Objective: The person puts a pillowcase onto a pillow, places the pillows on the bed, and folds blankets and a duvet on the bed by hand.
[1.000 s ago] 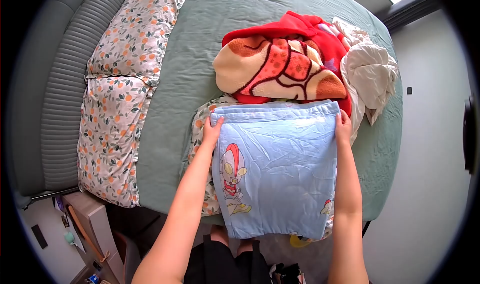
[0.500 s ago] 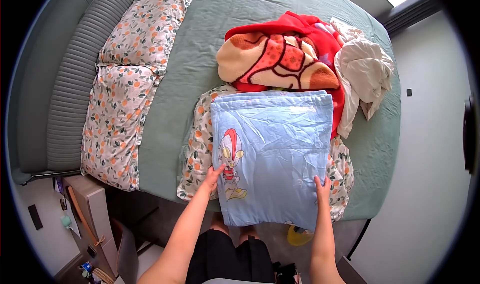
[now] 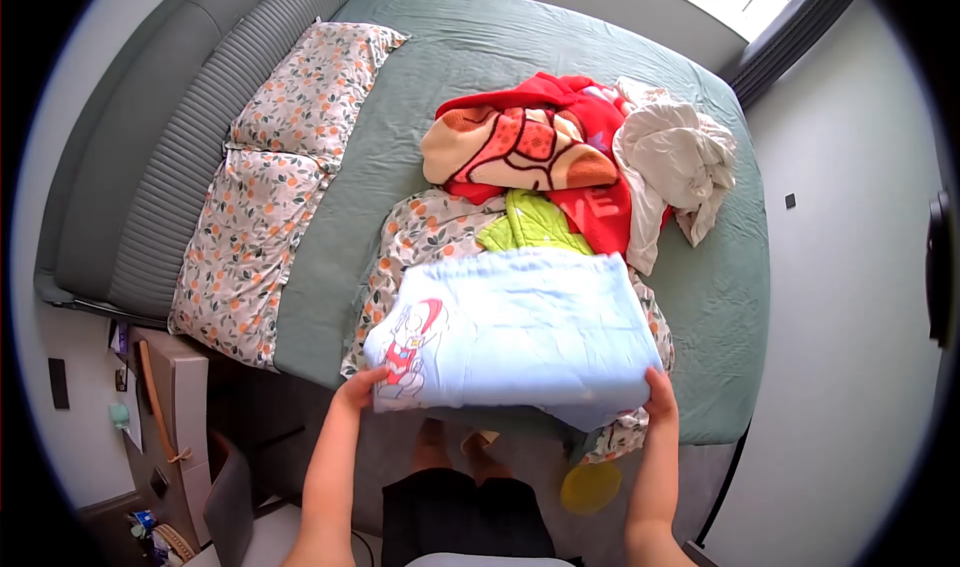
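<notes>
A folded light blue quilt point(image 3: 530, 332) with a cartoon figure printed on its left side is held up over the near edge of the bed. My left hand point(image 3: 362, 387) grips its near left corner. At the near right corner, my right hand point(image 3: 660, 395) is closed on the cloth; both hands' fingertips are partly hidden by it. Beneath the quilt lies orange-print bedding point(image 3: 440, 222), mostly covered. Just beyond it, a lime-green cloth point(image 3: 540, 222) shows.
A red and cream fleece blanket point(image 3: 530, 145) and a crumpled white cloth point(image 3: 680, 157) lie farther on the green bed sheet point(image 3: 450, 42). Two orange-print pillows point(image 3: 250, 237) rest by the headboard point(image 3: 160, 187). A yellow balloon point(image 3: 590, 487) is on the floor; a chair point(image 3: 228, 497) stands at lower left.
My hands have spread apart, and the quilt's near edge is lifted and tilted. Its far edge has come nearer, uncovering the lime-green cloth. The view has shifted up.
</notes>
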The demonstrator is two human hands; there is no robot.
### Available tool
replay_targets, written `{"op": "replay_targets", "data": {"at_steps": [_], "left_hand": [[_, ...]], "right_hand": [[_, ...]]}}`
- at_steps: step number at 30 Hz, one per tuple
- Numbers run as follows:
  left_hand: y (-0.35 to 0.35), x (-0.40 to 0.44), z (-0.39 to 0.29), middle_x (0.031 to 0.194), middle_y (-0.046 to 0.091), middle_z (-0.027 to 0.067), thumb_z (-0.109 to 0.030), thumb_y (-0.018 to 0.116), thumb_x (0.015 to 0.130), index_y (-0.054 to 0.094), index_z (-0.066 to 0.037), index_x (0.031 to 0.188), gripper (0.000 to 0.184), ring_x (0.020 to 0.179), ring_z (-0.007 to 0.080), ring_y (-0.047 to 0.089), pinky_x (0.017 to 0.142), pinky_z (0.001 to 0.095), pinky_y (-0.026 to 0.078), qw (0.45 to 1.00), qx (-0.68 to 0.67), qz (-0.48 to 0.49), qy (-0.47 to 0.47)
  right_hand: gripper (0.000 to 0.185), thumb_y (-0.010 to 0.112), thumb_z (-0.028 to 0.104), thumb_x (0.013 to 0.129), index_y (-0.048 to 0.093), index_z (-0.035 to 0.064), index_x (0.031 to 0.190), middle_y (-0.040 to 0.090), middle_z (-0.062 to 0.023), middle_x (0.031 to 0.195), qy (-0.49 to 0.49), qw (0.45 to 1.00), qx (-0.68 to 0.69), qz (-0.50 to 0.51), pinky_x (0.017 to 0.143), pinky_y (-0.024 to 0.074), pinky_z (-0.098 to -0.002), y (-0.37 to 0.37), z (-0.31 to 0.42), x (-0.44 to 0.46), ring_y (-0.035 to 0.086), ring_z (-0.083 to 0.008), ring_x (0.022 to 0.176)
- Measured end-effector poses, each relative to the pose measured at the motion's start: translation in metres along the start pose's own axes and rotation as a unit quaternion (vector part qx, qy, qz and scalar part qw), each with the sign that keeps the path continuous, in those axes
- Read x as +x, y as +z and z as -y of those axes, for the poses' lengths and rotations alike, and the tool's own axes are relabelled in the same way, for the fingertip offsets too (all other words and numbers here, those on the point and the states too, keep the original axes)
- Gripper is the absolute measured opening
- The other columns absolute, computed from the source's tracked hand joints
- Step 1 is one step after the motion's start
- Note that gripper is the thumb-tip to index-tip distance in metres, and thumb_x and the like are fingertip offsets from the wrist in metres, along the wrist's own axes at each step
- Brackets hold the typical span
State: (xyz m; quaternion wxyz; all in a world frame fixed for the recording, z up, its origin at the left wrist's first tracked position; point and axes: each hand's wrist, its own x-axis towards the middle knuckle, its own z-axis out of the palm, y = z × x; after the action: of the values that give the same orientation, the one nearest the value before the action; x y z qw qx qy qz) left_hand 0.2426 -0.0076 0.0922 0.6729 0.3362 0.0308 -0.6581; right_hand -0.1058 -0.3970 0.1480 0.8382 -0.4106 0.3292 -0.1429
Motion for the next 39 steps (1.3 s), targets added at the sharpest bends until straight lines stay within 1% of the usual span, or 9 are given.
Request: {"op": "replay_targets", "data": {"at_steps": [7, 12, 17, 23, 26, 31, 33, 36, 39], "left_hand": [[0.086, -0.03, -0.024, 0.093, 0.062, 0.0096, -0.026, 0.066, 0.077, 0.057, 0.003, 0.102, 0.039, 0.082, 0.0167, 0.06, 0.072, 0.031, 0.049, 0.918, 0.264, -0.281, 0.088], [0.16, 0.021, -0.087, 0.074, 0.059, 0.0023, -0.042, 0.07, 0.071, 0.06, -0.002, 0.078, 0.042, 0.065, 0.009, 0.051, 0.06, 0.0245, 0.042, 0.845, 0.216, -0.356, 0.334], [0.237, 0.0, -0.117, 0.078, 0.06, 0.0043, -0.04, 0.066, 0.075, 0.06, 0.002, 0.085, 0.044, 0.066, 0.0095, 0.054, 0.058, 0.024, 0.044, 0.831, 0.205, -0.263, 0.445], [0.199, 0.016, -0.034, 0.081, 0.061, 0.0057, -0.032, 0.066, 0.075, 0.06, 0.006, 0.088, 0.041, 0.07, 0.0111, 0.055, 0.063, 0.025, 0.044, 0.822, 0.258, -0.318, 0.395], [0.111, 0.046, 0.042, 0.074, 0.061, 0.0058, -0.029, 0.065, 0.074, 0.061, 0.002, 0.086, 0.034, 0.066, 0.0115, 0.054, 0.061, 0.0262, 0.044, 0.793, 0.372, -0.331, 0.351], [0.012, 0.073, 0.152, 0.076, 0.062, 0.0094, -0.037, 0.062, 0.071, 0.061, -0.002, 0.089, 0.04, 0.071, 0.017, 0.057, 0.067, 0.0305, 0.044, 0.736, 0.56, -0.364, 0.108], [-0.012, 0.09, 0.166, 0.076, 0.062, 0.0101, -0.042, 0.062, 0.071, 0.061, -0.001, 0.089, 0.045, 0.072, 0.0187, 0.058, 0.069, 0.0311, 0.044, 0.765, 0.511, -0.375, 0.114], [-0.03, 0.11, 0.16, 0.082, 0.062, 0.013, -0.049, 0.062, 0.071, 0.059, 0.002, 0.092, 0.055, 0.078, 0.0212, 0.058, 0.072, 0.0323, 0.044, 0.812, 0.421, -0.394, 0.087], [-0.061, 0.142, 0.161, 0.097, 0.061, 0.0168, -0.056, 0.061, 0.07, 0.053, 0.005, 0.106, 0.071, 0.094, 0.0241, 0.057, 0.081, 0.033, 0.043, 0.799, 0.389, -0.452, 0.071]], "right_hand": [[0.042, 0.068, 0.03, 0.073, 0.061, -0.0041, 0.097, 0.061, -0.0055, 0.089, 0.114, 0.946, -0.273, -0.131, 0.076, 0.0403, -0.0261, 0.008, 0.03, -0.026, 0.055, -0.0137, 0.081], [0.038, 0.065, 0.032, 0.077, 0.058, -0.0029, 0.09, 0.059, -0.0062, 0.08, -0.103, 0.976, -0.092, -0.17, 0.065, 0.0445, -0.0268, 0.055, 0.122, 0.017, 0.055, -0.0138, 0.068], [0.029, 0.065, 0.029, 0.076, 0.06, 0.0011, 0.081, 0.06, -0.004, 0.077, -0.282, 0.942, -0.046, -0.179, 0.065, 0.0418, -0.0226, 0.097, 0.203, -0.031, 0.054, -0.0104, 0.069], [0.016, 0.058, 0.02, 0.072, 0.058, 0.0038, 0.072, 0.052, 0.0017, 0.07, -0.277, 0.913, -0.094, -0.285, 0.066, 0.0366, -0.0212, 0.004, 0.118, -0.051, 0.046, -0.0079, 0.066], [0.016, 0.059, 0.022, 0.07, 0.057, 0.0086, 0.078, 0.055, 0.0005, 0.078, -0.161, 0.921, -0.063, -0.35, 0.067, 0.0395, -0.0268, -0.057, 0.025, -0.06, 0.05, -0.0104, 0.076], [0.024, 0.06, 0.025, 0.067, 0.056, 0.0012, 0.07, 0.046, -0.0033, 0.062, 0.132, 0.85, -0.202, -0.469, 0.041, 0.0341, -0.0237, -0.116, -0.108, -0.073, 0.042, -0.0134, 0.046], [0.026, 0.061, 0.025, 0.07, 0.057, 0.0, 0.074, 0.05, -0.0051, 0.069, 0.132, 0.842, -0.237, -0.467, 0.05, 0.0401, -0.0247, -0.135, -0.132, -0.07, 0.046, -0.0142, 0.055], [0.034, 0.063, 0.029, 0.074, 0.057, -0.0015, 0.088, 0.055, -0.0072, 0.082, -0.075, 0.85, -0.262, -0.451, 0.067, 0.043, -0.0265, -0.138, -0.137, -0.057, 0.051, -0.0156, 0.071], [0.054, 0.067, 0.032, 0.073, 0.048, -0.0025, 0.11, 0.055, -0.0125, 0.102, -0.019, 0.872, -0.306, -0.382, 0.082, 0.0404, -0.0293, -0.124, -0.115, -0.038, 0.052, -0.019, 0.091]]}}
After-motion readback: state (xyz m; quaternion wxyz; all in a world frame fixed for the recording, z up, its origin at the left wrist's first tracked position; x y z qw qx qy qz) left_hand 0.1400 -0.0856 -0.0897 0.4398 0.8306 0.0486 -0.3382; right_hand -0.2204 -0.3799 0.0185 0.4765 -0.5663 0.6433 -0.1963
